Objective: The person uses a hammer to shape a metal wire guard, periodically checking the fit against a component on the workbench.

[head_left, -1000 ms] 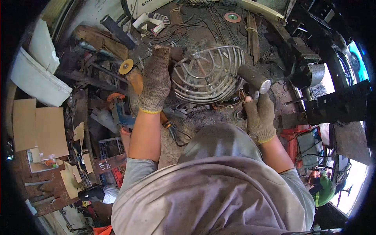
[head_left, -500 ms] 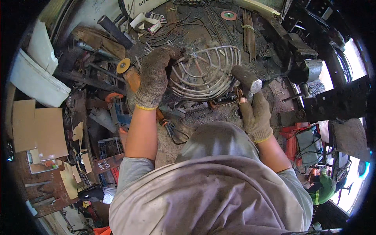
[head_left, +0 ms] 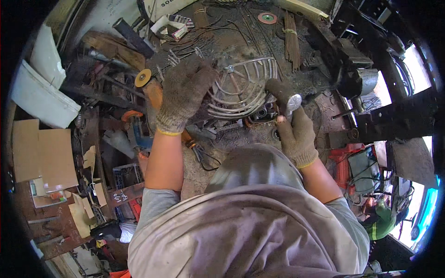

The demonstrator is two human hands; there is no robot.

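A half-round grille of bent metal rods (head_left: 241, 111) sits tilted over the cluttered work surface, its curved rods meeting at a small hub near the top. My left hand (head_left: 181, 95), in a brown knit glove, is closed on the grille's left side; its fingertips are partly hidden. In my gloved right hand (head_left: 299, 139) is a hammer (head_left: 280, 94) with a dark cylindrical head and a shiny worn face. The hammer head is at the grille's right edge; whether they touch, I cannot tell. A bare fingertip shows through the right glove.
Beyond the grille lie a bundle of thin rods (head_left: 291, 44), a pinkish disc (head_left: 267, 18) and an open carton (head_left: 172, 28). Left of my left hand is an angle grinder with a yellow disc (head_left: 143, 78). A dark steel beam (head_left: 394, 118) stands at right; a person in green (head_left: 382, 220) is farther off.
The hammer has shifted slightly left and its head has turned, showing more of its face. The grille has tilted a little, with my left hand's fingers shifting along with it.
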